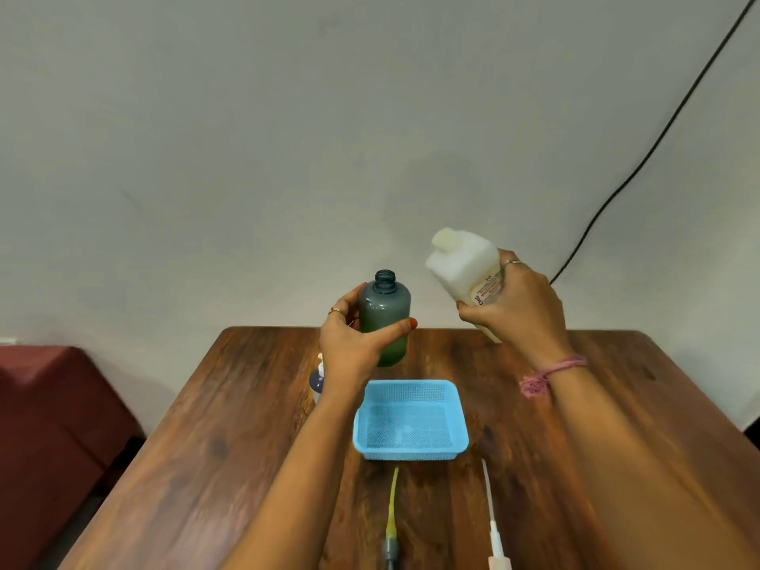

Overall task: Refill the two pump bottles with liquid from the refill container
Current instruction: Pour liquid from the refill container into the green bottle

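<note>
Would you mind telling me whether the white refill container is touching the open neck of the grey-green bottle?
Apart. The head view shows bare wall between the white plastic refill container in the right hand and the grey-green translucent bottle gripped by the left hand.

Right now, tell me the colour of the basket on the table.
Light blue mesh basket, seen in the head view.

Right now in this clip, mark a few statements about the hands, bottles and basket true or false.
1. The left hand grips the grey-green bottle. True.
2. That bottle's pump is screwed on. False: its neck is open.
3. The right hand holds the white refill container. True.
4. The blue basket holds a bottle. False: nothing is visible inside it.
5. Two pump heads lie on the table. True.
</note>
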The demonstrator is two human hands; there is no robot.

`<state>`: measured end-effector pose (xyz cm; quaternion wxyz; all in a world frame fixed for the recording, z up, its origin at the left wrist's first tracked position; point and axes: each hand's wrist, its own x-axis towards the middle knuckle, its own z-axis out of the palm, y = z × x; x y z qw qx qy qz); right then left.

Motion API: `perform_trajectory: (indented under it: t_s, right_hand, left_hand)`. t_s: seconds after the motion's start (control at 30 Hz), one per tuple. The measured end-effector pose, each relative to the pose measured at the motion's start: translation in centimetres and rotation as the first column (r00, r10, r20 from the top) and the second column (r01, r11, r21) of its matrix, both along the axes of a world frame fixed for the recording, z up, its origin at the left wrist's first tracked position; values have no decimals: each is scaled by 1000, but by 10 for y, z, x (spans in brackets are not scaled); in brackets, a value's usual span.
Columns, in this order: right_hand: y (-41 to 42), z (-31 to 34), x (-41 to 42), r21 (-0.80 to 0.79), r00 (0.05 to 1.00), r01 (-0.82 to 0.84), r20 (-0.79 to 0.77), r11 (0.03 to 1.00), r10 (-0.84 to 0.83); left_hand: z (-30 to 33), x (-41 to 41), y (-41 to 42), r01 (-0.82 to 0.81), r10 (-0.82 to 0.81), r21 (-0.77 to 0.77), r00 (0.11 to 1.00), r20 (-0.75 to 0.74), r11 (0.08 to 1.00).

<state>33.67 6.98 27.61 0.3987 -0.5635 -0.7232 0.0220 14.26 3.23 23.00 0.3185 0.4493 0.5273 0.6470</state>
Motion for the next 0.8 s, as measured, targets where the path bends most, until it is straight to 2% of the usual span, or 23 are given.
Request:
perform_trajectory:
  t_s: [0.13,0.27,0.37,0.53,0.67,0.8]
  right_hand:
    - [-12,-46,-15,-139,960,-6,-279,990,-34]
    - [-29,-97,-42,-216,889,45,-436,975,-137]
    - [-44,-134,-61,-235,874,69,-454,970,-172]
    - [-68,-190,-72,-362,809,119,-504,925,-301]
    - [-92,-231,-72,-433,787,219,-451,874,-421]
    - [-110,-260,-75,-472,736,199,-506,859,-449]
  left_hand:
    - [-27,-27,-12,10,-14,-64,998,-60,998]
    - [-65,-55,-28,13,-25,-145,996,-85,989]
    - [-95,-73,-39,19,-40,-220,995,-92,975]
    - [-139,-87,-58,72,-100,-325,993,-68,943]
    - [-183,-92,-74,140,-191,-402,978,-89,905]
    - [-212,-94,-82,180,-257,-440,959,-121,880]
